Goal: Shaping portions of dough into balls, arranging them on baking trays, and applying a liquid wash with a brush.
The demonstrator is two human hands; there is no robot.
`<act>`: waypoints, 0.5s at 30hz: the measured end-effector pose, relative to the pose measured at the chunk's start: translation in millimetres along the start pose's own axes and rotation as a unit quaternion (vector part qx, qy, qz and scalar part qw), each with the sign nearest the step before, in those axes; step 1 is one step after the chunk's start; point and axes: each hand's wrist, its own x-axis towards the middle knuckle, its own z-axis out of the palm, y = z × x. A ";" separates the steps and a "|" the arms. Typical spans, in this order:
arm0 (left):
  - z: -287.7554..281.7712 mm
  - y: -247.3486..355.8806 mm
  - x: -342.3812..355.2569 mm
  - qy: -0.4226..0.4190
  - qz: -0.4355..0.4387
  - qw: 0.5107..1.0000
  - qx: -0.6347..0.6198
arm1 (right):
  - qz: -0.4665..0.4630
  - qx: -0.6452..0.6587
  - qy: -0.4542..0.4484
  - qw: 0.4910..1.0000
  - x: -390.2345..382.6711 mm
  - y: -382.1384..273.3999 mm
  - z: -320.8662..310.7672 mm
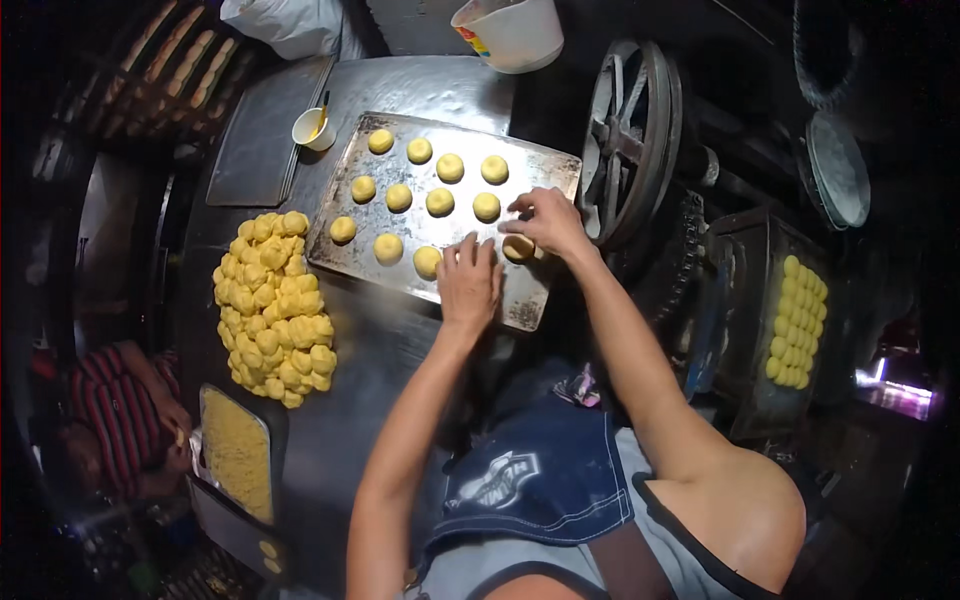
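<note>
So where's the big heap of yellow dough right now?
In the head view, the dough heap sits left of centre on the dark tabletop, left of the baking tray and just above the yellow crumbs.

Upper left, near a stack of flat dark-grey metal sheets (262, 150): a small white cup (316, 144) with a thin yellow-handled tool (323, 115) leaning inside. Farther back, a crumpled white plastic sack (295, 25) and, well apart from it, a tapered white plastic bucket (530, 45). To the right, a large spoked dark metal wheel (617, 138), then a round pale-grey disc (842, 170). Lower left, a rectangular tray (270, 490) of yellow crumbs (238, 450), near a co-worker's red-and-dark striped shirt (115, 405).
</note>
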 end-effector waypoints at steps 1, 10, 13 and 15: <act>1.6 -5.5 -3.2 -0.001 -0.005 1.000 0.004 | -0.016 -0.029 -0.039 0.999 -3.0 -7.1 -0.4; -28.5 8.0 -28.8 0.068 -0.108 0.989 -0.070 | 0.046 -0.174 0.193 0.964 83.3 23.1 11.3; -31.7 5.8 -84.6 -0.012 -0.359 0.914 -0.189 | 0.074 -0.195 0.106 0.972 105.6 35.0 4.3; -22.0 3.0 -97.4 -0.058 -0.375 0.892 -0.246 | 0.114 -0.102 0.097 0.983 114.5 47.4 -3.5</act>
